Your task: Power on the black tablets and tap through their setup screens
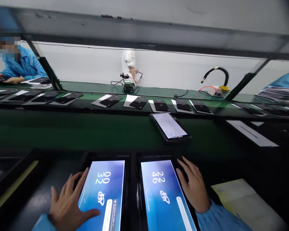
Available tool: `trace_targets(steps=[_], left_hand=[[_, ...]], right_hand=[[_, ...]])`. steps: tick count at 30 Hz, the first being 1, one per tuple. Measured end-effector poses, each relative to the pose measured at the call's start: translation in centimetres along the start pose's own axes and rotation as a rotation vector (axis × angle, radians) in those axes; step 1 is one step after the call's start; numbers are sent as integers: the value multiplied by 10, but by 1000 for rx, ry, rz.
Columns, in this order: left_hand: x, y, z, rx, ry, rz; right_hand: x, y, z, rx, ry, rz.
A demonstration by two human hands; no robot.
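Observation:
Two tablets lie side by side in front of me, both lit blue with upside-down clock digits. My left hand (68, 203) rests open on the left edge of the left tablet (106, 189), fingers spread, thumb on the screen. At the right edge of the right tablet (160, 189), my right hand (194, 186) lies flat with its fingers stretched along the frame. A third tablet (170, 125) with a white screen lies on the green belt beyond them.
The green conveyor (74, 128) runs across. A farther belt carries several dark tablets on paper sheets (137, 102). A small fixture with cables (128, 84) and a black hose (216, 72) stand behind. A person in blue (21, 65) works at far left; papers (243, 199) lie at right.

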State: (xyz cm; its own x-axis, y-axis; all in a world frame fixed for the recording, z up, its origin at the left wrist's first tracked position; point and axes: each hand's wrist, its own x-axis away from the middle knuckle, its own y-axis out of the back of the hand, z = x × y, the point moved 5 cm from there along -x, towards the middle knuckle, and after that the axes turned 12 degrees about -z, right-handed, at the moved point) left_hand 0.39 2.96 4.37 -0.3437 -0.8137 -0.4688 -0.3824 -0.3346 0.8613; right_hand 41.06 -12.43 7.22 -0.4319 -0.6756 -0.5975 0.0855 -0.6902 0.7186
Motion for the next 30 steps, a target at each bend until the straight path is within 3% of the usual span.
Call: trace_targets(steps=[3, 6, 10, 14, 18, 21, 24, 27, 30], left_hand=[[-3, 5, -16, 11, -3, -61], [-6, 10, -15, 228, 191, -27], [-7, 12, -6, 298, 235, -3], [-4, 9, -3, 341, 200, -19], [-1, 8, -5, 355, 211, -4], [-1, 9, -6, 338, 206, -5], [-1, 8, -5, 309, 182, -5], [-2, 11, -11, 237, 86, -48], [-6, 19, -31, 51, -132, -148]], right_hand=[[8, 11, 44, -18, 285, 20], [23, 19, 85, -65, 572, 87], [32, 26, 105, -110, 742, 90], [26, 26, 82, -68, 640, 93], [21, 37, 49, -15, 447, -106], [22, 40, 43, -14, 392, -176], [20, 35, 45, -21, 356, -149], [16, 29, 45, -25, 322, -104], [14, 25, 45, -43, 306, -64]])
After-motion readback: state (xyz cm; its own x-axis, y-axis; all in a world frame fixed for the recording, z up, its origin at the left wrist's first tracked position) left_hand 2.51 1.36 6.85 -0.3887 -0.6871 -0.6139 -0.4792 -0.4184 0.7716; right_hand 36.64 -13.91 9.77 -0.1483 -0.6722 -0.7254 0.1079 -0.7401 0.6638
